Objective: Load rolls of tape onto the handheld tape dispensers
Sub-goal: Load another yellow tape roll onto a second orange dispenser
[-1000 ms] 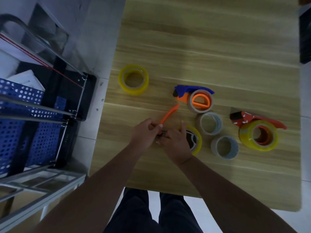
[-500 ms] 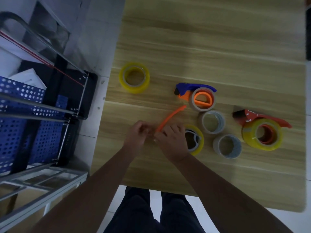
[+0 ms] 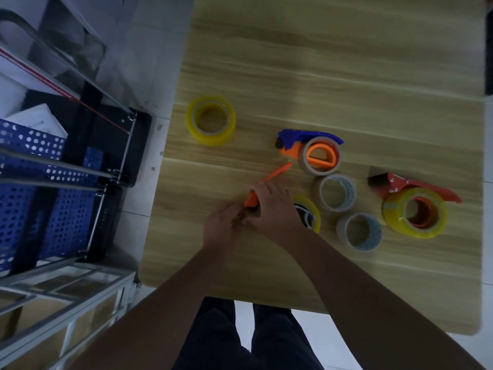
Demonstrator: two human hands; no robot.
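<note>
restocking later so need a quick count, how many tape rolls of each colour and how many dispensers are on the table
yellow tape rolls: 3
clear tape rolls: 2
tan tape roll: 1
dispensers: 3, namely blue dispenser, red dispenser, orange dispenser
total: 9 (6 rolls, 3 dispensers)

lone roll [image 3: 210, 120] left of rear dispenser [image 3: 309, 150]; rack [image 3: 53, 166] left of table [image 3: 320, 62]
</note>
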